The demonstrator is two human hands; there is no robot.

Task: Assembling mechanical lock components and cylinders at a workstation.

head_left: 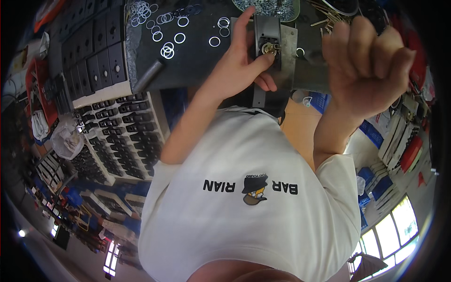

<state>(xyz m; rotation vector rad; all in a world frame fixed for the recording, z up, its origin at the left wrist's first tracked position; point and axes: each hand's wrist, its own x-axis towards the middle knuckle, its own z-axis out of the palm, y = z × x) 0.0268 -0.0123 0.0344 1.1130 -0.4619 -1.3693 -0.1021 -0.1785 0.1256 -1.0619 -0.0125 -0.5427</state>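
My left hand [242, 63] grips a narrow black metal housing [268, 29] at the bench's near edge. Its thumb presses beside a small brass fitting [270, 49] set in the housing. The index finger stretches along the left side, while other fingers curl below. A flat grey metal plate [288, 51] lies right against the housing. Raised to the right, apart from the housing, my right hand [366, 70] has its fingers curled in. Whatever those fingers hold, if anything, is hidden.
Loose metal rings [180, 38] lie across the dark bench, near a dark tube [149, 75]. A green-rimmed tray [297, 14] of small metal parts stands at the back, with brass pins [329, 16] beside it. Black plates [101, 61] fill the left; racked black parts [124, 127] sit below.
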